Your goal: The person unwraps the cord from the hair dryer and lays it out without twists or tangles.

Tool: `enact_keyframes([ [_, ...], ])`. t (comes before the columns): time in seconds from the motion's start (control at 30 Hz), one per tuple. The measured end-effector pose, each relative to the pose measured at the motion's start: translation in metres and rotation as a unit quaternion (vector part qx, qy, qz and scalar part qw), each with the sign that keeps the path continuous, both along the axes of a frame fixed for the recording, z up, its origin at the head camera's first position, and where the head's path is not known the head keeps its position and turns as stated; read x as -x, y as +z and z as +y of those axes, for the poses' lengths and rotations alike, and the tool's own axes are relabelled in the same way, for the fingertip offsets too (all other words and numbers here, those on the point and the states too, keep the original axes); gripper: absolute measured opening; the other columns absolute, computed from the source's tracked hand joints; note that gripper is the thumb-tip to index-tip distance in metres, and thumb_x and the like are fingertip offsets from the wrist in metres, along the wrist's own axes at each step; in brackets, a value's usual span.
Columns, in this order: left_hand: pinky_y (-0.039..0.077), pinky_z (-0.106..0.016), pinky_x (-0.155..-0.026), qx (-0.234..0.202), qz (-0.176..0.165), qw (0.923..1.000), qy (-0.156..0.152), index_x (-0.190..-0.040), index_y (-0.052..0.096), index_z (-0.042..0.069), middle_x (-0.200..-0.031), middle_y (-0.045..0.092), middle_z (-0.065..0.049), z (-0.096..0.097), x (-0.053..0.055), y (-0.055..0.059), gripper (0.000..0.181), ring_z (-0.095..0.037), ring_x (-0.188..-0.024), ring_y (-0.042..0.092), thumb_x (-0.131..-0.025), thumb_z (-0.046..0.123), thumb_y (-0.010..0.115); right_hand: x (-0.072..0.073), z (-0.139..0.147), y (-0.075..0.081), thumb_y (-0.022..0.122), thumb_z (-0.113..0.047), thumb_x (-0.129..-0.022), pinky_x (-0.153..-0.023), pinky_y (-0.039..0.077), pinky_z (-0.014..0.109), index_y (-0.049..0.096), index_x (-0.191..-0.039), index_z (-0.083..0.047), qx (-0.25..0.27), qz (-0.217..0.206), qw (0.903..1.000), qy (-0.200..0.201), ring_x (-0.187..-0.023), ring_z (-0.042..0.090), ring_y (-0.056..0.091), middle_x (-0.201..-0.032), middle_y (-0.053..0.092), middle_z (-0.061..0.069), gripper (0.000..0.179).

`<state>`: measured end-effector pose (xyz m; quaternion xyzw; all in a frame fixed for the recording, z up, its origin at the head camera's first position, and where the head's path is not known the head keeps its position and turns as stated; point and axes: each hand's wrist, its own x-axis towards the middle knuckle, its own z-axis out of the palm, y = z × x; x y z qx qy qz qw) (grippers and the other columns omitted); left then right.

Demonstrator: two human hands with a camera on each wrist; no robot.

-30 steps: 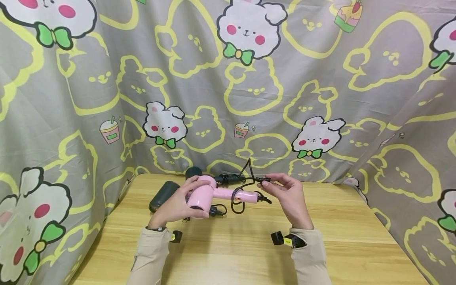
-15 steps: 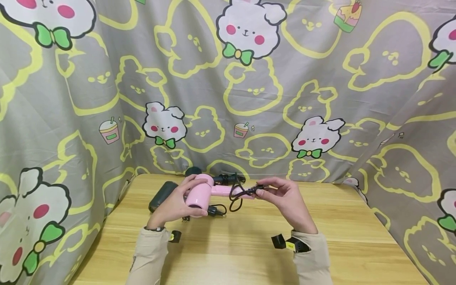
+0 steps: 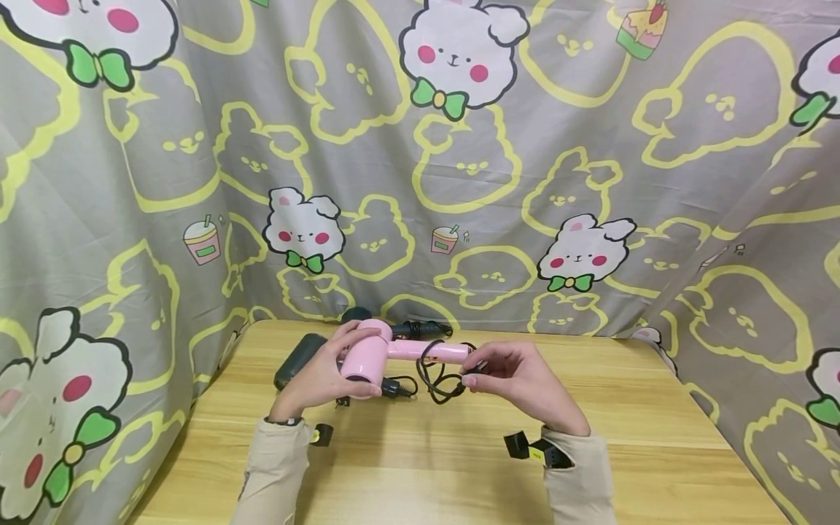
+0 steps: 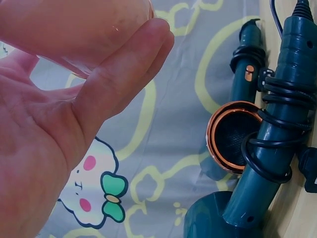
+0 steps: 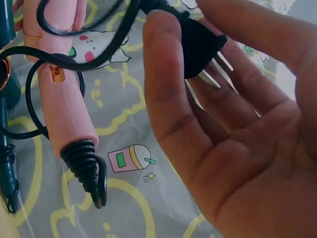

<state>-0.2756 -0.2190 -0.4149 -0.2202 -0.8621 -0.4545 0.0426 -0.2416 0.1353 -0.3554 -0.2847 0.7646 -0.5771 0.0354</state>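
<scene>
My left hand (image 3: 320, 375) grips the round head of a pink hair dryer (image 3: 364, 363), its thumb below and fingers over the top. The dryer is held above the table, with its handle (image 5: 67, 106) pointing right. A black cord (image 3: 422, 373) loops loosely around that handle. My right hand (image 3: 521, 379) pinches the cord's black plug (image 5: 198, 47) just beyond the handle's end; the metal prongs (image 5: 212, 77) face the palm. In the left wrist view, the pink head (image 4: 74, 29) fills the upper left above my palm.
Two dark green hair dryers lie on the wooden table (image 3: 420, 467) behind and left of the pink one: a nearer one (image 3: 300, 361) and a farther one (image 3: 423, 329). Black cord (image 4: 280, 134) is wound round the nearer handle. A patterned curtain (image 3: 472, 284) encloses the table's back and sides.
My right hand has brought the plug down and toward me, from behind the handle over to its front. The cord loop has followed. My left hand and the pink hair dryer have barely shifted.
</scene>
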Motion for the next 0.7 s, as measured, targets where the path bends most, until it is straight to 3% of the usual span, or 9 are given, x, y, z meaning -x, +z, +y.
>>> enact_keyframes([
  [0.23,0.051,-0.058,-0.096,0.001,0.004,1.0000,0.001,-0.147,0.054,0.038,-0.170,0.023,-0.016,-0.0003,0.0005,0.0011,0.089,-0.047,-0.136,0.049,-0.069,0.040,0.096,-0.0008,-0.0016,0.0004,0.076,-0.014,-0.094,-0.073,0.060,0.030,0.078,-0.107,-0.017,-0.048,0.019,0.9986,-0.014,-0.078,0.014,0.073,-0.095,0.077,0.007,0.014],
  [0.7,0.052,-0.055,-0.092,-0.008,0.006,0.9999,-0.006,-0.148,0.054,0.036,-0.169,0.023,-0.019,-0.0030,0.0010,0.0006,0.088,-0.048,-0.130,0.053,-0.071,0.037,0.096,-0.0015,-0.0042,-0.0001,0.076,-0.014,-0.094,-0.076,0.059,0.027,0.077,-0.104,-0.013,-0.078,0.015,0.9967,0.015,-0.084,0.009,0.071,-0.101,0.077,0.009,0.010],
])
